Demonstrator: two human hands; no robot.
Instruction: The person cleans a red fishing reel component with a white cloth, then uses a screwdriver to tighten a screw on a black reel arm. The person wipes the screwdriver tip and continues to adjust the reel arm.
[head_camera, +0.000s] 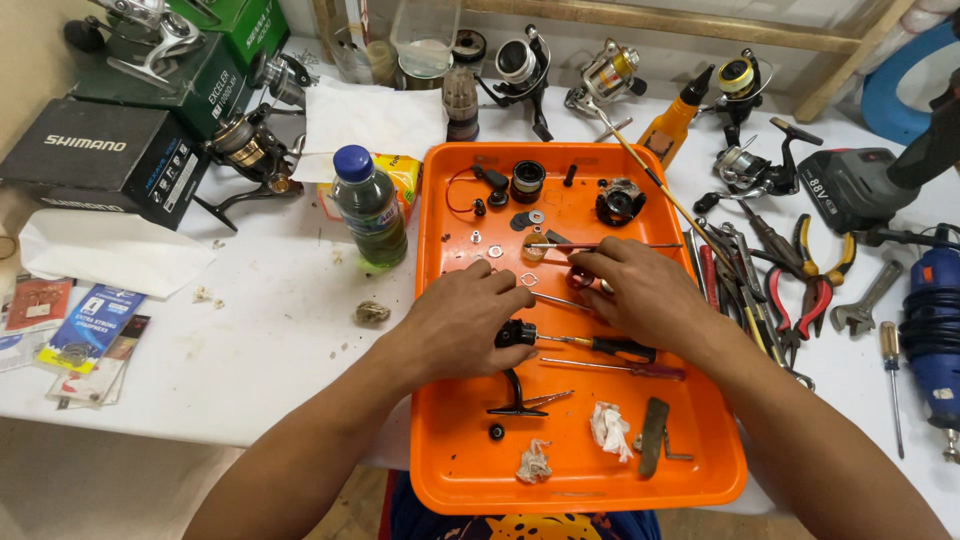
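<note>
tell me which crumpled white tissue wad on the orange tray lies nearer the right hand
The larger crumpled white tissue wad, beside the dark metal bar; the smaller wad lies lower left.

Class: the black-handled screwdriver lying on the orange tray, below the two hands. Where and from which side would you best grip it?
Probably the black handle of the screwdriver, from above: it lies flat on the orange tray, thickest there, and its right end is uncovered.
</note>
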